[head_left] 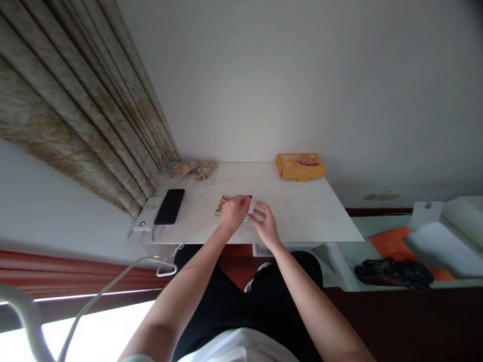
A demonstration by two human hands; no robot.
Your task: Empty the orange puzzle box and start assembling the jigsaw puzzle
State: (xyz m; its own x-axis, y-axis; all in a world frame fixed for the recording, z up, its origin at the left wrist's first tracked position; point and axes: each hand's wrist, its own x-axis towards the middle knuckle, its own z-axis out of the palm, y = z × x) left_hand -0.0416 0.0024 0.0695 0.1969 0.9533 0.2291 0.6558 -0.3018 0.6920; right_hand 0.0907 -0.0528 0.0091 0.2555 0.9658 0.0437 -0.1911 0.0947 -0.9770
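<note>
A small flat card with a colourful print (220, 205) lies near the middle of the white table, partly covered by my hands. My left hand (234, 213) rests over it, fingers curled and closed on its right part. From the right, my right hand (266, 224) reaches in with bent fingers. Its fingertips and thumb meet around the white edge (252, 205) at the card's right side. The fingertips of the left hand are partly hidden, so how the card is folded or layered there cannot be made out.
An orange puzzle box (301, 166) stands at the table's back right. Plastic bags of colourful pieces (188, 169) lie back left. A black-screened phone (169, 206) and a white power strip (147, 213) with a cable sit left. To the right, a lower shelf holds a white open box (441, 246).
</note>
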